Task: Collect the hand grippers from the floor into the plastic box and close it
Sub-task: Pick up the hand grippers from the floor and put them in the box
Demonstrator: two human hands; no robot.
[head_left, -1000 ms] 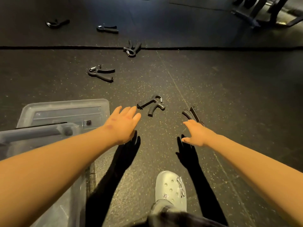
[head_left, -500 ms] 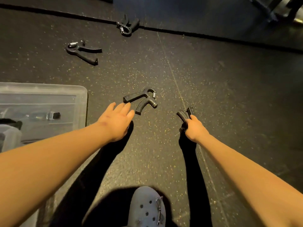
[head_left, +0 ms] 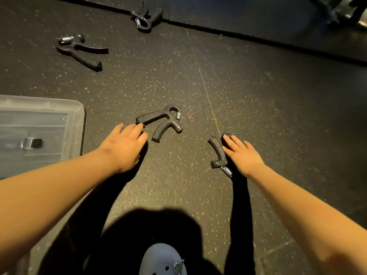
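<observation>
Several black hand grippers with metal springs lie on the dark speckled floor. The nearest one (head_left: 160, 123) lies in the middle, and the straight fingertips of my left hand (head_left: 124, 144) reach the end of its upper handle. A second hand gripper (head_left: 217, 152) lies to the right. My right hand (head_left: 243, 156) rests on it with fingers stretched along its far handle, which is mostly hidden. Clear plastic (head_left: 76, 124) shows at the left edge, and I cannot tell whether it is the box or its lid.
Two more hand grippers lie farther off, one at upper left (head_left: 79, 50) and one on the mat seam (head_left: 146, 17). My grey clog (head_left: 162, 261) is at the bottom centre. Dark gym equipment (head_left: 347, 10) stands at the top right.
I have leaned forward and down, so the floor looks closer. My left hand moved up to the middle gripper's handle. My right hand came down onto the right gripper.
</observation>
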